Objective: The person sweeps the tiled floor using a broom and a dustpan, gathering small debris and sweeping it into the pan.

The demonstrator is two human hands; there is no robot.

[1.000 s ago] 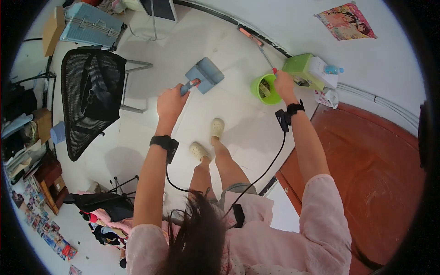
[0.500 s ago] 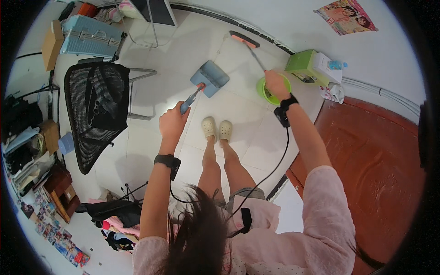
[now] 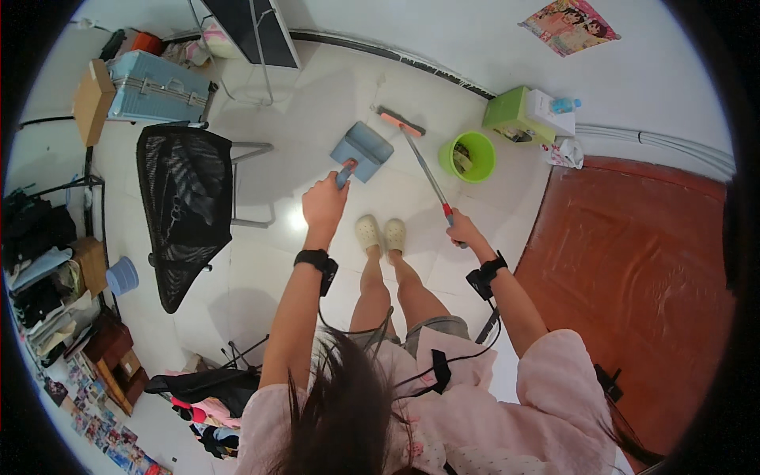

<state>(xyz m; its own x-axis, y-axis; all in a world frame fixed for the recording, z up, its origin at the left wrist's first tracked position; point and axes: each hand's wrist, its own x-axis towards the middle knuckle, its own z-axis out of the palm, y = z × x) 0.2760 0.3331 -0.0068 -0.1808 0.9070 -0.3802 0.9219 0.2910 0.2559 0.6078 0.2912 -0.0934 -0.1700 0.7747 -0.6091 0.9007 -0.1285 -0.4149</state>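
Left of centre, beyond the feet, a grey-blue dustpan (image 3: 362,152) is seen, its pan squarish and shallow, its handle marked with a touch of orange where it is joined to the pan. To its right, a broom (image 3: 423,165) is slanted across the scene: an orange head with dark bristles is set at the far end of a slim grey pole, which is banded in red toward its near end. The broom head is placed just beside the far right side of the pan, a narrow gap being visible between them. Whether either tool is rested on the floor cannot be told.

At the far left, a light blue suitcase (image 3: 158,89) is stood; nearer, the pale tiled floor (image 3: 253,277) is bounded by a black mesh chair (image 3: 190,207). The far edge is lined by a dark skirting strip (image 3: 340,41). Between the chair and a lime-green bin (image 3: 480,150) on the right, both tools are surrounded by a broad stretch of floor, with cream clogs (image 3: 368,232) planted on its near side. Beyond the bin, a green box (image 3: 507,115) is set by the wall.

The dustpan's handle is clamped in the left hand (image 3: 324,203), the fingers wrapped around it. The broom's near end is clasped in the right hand (image 3: 465,228), the fingers curled together about the pole.
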